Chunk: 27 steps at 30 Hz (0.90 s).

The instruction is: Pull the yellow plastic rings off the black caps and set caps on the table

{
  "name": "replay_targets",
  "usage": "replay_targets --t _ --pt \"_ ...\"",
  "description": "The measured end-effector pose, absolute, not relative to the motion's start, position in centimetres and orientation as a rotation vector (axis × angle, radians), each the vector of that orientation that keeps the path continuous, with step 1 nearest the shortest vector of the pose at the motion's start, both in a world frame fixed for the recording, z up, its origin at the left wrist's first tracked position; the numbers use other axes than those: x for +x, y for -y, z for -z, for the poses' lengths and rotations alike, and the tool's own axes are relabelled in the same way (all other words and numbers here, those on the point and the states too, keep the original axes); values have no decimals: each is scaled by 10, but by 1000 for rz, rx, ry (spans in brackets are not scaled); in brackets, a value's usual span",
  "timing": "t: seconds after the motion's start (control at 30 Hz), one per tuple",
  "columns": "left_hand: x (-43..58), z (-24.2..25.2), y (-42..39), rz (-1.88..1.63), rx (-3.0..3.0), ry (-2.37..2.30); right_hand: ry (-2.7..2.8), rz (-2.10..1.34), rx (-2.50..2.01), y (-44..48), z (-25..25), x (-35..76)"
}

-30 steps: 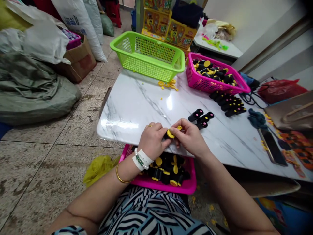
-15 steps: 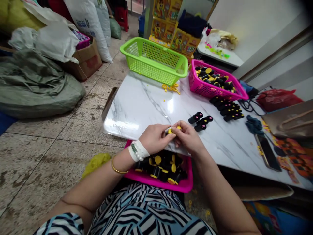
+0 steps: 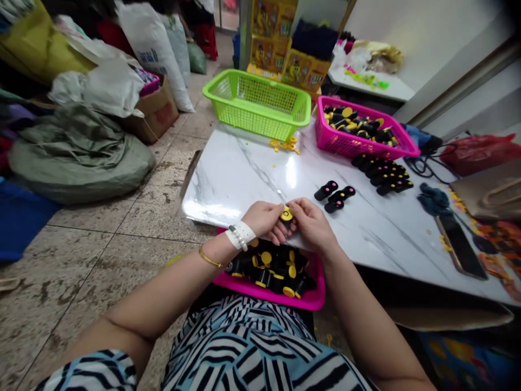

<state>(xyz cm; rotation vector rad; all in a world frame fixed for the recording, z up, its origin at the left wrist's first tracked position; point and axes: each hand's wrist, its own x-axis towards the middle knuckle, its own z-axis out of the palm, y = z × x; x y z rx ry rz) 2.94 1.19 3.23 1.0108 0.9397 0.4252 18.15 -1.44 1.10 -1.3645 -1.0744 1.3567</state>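
Between both hands, just off the table's near edge, is a small black piece with a round yellow end [image 3: 286, 213], its yellow face turned up toward me. My left hand [image 3: 264, 220] grips it from the left, fingers curled beneath. From the right, the thumb and fingers of my right hand [image 3: 311, 221] pinch it. Below the hands, a pink basket [image 3: 268, 296] at my lap holds many black-and-yellow pieces [image 3: 264, 266] of like form. Several black cylinders [image 3: 335, 196] with pink or yellow dots lie on the table to the right of my right hand.
On the white marbled table [image 3: 244, 174] stand a green basket [image 3: 256, 103] and a pink basket [image 3: 366, 130] full of black-and-yellow pieces. Yellow bits [image 3: 285, 145], rows of black cylinders [image 3: 382, 172] and a phone [image 3: 459, 247] lie there too. Sacks [image 3: 81, 152] sit on the floor at left.
The yellow face of the held piece has turned up and shows more fully between my fingers. The whole view has shifted slightly; the baskets and cylinders stay in place.
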Motion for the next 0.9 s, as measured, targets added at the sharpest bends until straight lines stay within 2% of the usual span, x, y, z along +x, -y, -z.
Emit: replay_targets --t 0.1,0.2,0.33,0.43,0.7,0.83,0.9 --pt "25 -27 -9 -447 1129 -868 885 -1367 -1239 14 -9 190" --pt "24 -19 -7 -462 1395 -908 823 -1514 -1175 11 -12 203" --pt "27 -16 -4 -488 1737 -1052 904 -1775 -1234 1 -23 219" --pt "30 -16 -2 -562 1950 -1091 1117 -1825 -1326 -5 -25 218" --pt "36 -4 -1 -598 2155 -1212 1539 -1502 -1568 -5 -26 199" --pt "26 9 28 -886 2429 -1073 1715 -1180 -1557 37 -39 192" --pt "20 26 44 -1039 2541 -906 1716 -1143 -1533 67 -23 189"
